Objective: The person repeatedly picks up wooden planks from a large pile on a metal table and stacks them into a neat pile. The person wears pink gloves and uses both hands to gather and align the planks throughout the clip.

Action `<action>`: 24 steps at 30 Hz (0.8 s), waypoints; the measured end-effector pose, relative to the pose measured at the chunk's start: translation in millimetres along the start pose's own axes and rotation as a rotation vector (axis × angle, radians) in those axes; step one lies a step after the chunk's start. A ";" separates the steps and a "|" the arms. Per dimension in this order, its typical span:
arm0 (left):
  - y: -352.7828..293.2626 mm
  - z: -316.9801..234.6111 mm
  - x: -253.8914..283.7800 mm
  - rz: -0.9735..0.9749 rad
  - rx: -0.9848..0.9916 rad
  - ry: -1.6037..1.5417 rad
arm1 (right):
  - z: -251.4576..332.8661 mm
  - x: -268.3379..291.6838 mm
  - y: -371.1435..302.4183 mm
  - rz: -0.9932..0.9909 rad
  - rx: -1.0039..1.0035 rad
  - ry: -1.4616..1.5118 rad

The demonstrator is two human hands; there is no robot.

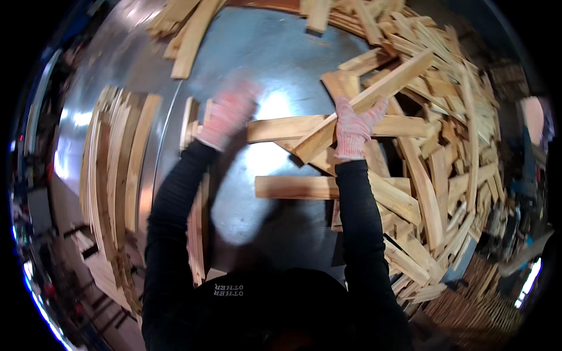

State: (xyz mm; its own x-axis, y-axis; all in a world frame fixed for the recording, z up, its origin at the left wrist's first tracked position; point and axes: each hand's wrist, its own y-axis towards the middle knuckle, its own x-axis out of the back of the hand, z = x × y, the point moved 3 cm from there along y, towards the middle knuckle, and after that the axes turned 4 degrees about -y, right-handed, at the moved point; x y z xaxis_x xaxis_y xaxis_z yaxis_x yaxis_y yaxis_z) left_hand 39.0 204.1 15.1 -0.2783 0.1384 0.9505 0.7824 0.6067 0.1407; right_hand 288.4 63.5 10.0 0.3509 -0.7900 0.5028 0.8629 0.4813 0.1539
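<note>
My right hand (355, 131), in a pink-and-white knit glove, grips a long wooden board (398, 79) near its middle. The board slants from the far right down toward the table's middle, over other pieces. One of these, a flat wooden strip (281, 127), lies crosswise beneath it. My left hand (231, 111), gloved alike, is smeared by motion; its fingers cannot be made out. It is over the metal table (252, 64), beside a row of upright wooden strips (198, 234) that my left arm partly hides. Closer to me lies another short board (295, 187).
A large jumbled heap of wooden strips (451, 152) covers the right side. Stacked strips (120, 158) stand in a row on the left, past a seam in the metal. More boards (190, 47) lie at the far edge. Further wood (474, 304) is piled low at the right.
</note>
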 end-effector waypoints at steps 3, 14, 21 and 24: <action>-36.0 -98.7 -9.2 0.112 0.031 -0.909 | 21.3 -11.7 -60.5 0.132 0.248 0.161; -312.1 46.7 100.4 -0.110 0.903 -0.128 | -40.1 27.9 51.1 0.842 0.840 -1.240; -448.6 144.8 156.6 -0.066 0.977 0.459 | 22.6 44.7 49.2 0.591 0.717 -1.186; -472.4 187.1 177.6 0.010 1.159 0.516 | 47.6 55.7 38.9 0.584 0.719 -0.926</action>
State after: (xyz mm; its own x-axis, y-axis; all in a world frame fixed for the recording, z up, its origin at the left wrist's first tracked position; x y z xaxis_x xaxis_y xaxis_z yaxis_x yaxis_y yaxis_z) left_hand -484.2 88.5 65.6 0.1778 -0.0153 0.9839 -0.2339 0.9706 0.0574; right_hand 324.2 56.3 84.5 -0.0224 0.0165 0.9996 0.1828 0.9831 -0.0121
